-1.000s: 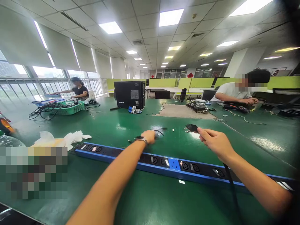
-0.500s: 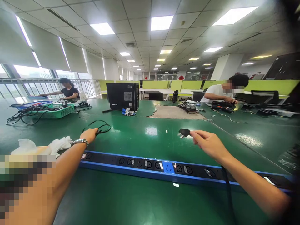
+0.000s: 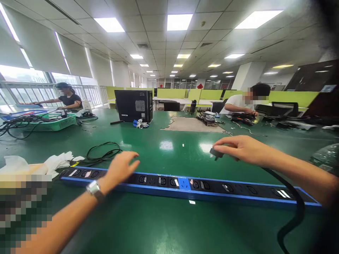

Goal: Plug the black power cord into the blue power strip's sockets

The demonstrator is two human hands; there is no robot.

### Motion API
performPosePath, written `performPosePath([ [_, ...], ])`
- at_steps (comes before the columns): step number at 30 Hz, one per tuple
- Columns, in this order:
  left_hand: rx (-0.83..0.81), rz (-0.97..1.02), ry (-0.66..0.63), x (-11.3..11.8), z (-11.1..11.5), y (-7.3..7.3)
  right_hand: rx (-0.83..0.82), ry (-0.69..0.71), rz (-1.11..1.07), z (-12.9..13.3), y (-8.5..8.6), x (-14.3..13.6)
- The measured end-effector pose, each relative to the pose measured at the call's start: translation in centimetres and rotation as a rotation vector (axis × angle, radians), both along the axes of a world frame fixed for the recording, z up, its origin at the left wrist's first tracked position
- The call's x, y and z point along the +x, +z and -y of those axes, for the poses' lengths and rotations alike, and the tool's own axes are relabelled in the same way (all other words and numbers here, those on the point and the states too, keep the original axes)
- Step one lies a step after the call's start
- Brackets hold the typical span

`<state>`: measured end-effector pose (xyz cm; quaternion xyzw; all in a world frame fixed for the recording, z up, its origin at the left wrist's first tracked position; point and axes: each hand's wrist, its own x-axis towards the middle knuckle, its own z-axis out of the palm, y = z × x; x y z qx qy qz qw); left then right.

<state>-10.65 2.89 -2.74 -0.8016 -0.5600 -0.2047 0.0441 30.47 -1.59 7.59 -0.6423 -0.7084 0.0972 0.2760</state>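
Note:
A long power strip (image 3: 169,195) with a blue frame and black sockets lies across the green table in front of me. My left hand (image 3: 122,165) is over its left half, fingers apart and holding nothing. Just behind that hand, a loosely coiled thin black cable (image 3: 102,155) rests on the tabletop. Beyond the strip, to the right, my right hand (image 3: 239,147) pinches a black power plug (image 3: 216,152) above the table. A thick black cord (image 3: 299,204) runs under my right forearm and over the strip's right end.
A black computer case (image 3: 134,106) stands at the back, with blue-and-white gloves (image 3: 141,123) beside it. Cables fill a green basket (image 3: 63,122) at the left. White crumpled wrapping (image 3: 59,163) lies near the strip's left end. Two people sit working across the table.
My left hand has let go of the thin cable and moved right, over the strip. My right hand has turned the plug so it points downward.

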Motion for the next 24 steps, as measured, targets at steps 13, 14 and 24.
performPosePath([
  [13, 0.092, -0.065, -0.136, 10.8, 7.7, -7.3, -0.375, -0.286, 0.105, 2.5, -6.4, 1.3],
  [14, 0.102, -0.061, -0.118, 10.5, 7.5, -7.3, -0.392, -0.265, 0.081, 2.6, -6.9, 1.6],
  [24, 0.103, -0.078, -0.11, 10.5, 7.6, -7.5, -0.29, -0.348, 0.428, 4.3, -10.9, -1.9],
])
